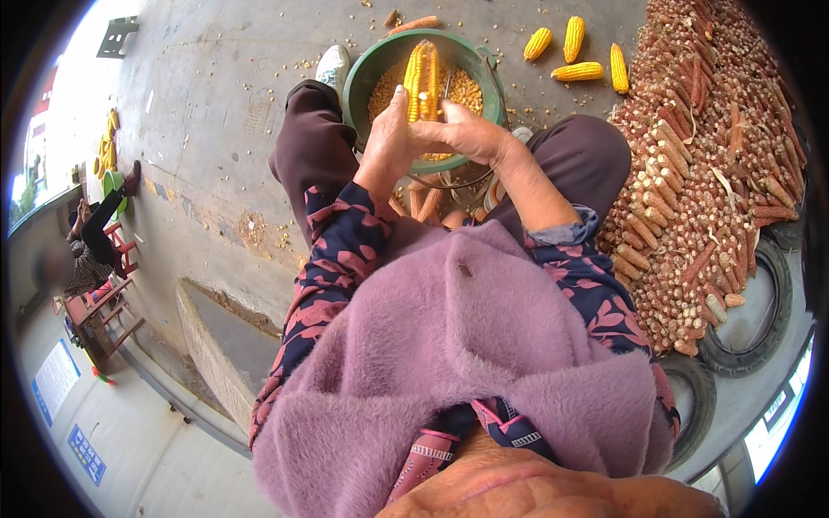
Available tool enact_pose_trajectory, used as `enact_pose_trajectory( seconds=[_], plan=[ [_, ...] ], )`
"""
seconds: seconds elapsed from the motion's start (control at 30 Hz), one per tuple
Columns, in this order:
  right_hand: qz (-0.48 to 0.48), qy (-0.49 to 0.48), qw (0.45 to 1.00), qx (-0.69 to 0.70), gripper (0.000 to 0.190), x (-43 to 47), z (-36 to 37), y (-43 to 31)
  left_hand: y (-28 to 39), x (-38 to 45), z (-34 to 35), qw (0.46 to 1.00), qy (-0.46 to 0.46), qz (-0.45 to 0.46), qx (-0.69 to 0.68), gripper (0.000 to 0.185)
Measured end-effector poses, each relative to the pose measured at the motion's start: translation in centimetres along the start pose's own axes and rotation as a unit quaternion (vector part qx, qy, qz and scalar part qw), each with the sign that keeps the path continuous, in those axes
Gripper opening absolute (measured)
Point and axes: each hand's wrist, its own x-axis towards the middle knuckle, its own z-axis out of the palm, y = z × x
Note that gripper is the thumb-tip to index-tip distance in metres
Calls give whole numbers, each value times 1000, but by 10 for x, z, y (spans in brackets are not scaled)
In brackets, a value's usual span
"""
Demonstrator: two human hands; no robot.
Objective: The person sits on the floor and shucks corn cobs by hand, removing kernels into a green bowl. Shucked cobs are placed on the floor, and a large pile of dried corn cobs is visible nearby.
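Observation:
Both my hands hold one yellow ear of corn (421, 74) upright over a green plastic basin (355, 74), its lower end between them. My left hand (388, 133) grips it from the left, thumb along its side. My right hand (469, 133) closes on its lower right side, fingers partly hidden. Some rows on the ear's face are stripped, and a pale loose kernel shows there. Shelled corn kernels (467, 90) lie in the basin, with a thin metal rod (448, 83) standing among them. The basin's wire handle hangs towards me.
Several whole ears of corn (578, 71) lie on the concrete floor beyond my right knee. A large heap of bare corncobs (699, 162) spreads at the right, beside tires (771, 311). Cobs (427, 204) lie below the basin. Another person (90, 252) sits far left near a green basin (111, 188).

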Motion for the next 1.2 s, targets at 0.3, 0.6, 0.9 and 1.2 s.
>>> enact_pose_trajectory(
  seconds=[0.3,0.6,0.9,1.2],
  plan=[
    [-62,38,991,-112,73,0,11,-3,-22,28,-37,981,-10,136,142,49],
    [-23,-14,999,-48,71,3,-3,-3,5,-3,0,996,3,-14,-83,49],
    [-35,9,998,57,66,4,13,-5,0,-5,14,993,54,97,51,54],
    [-51,16,998,31,52,0,13,-2,5,-15,18,992,78,81,55,51]
  ],
)
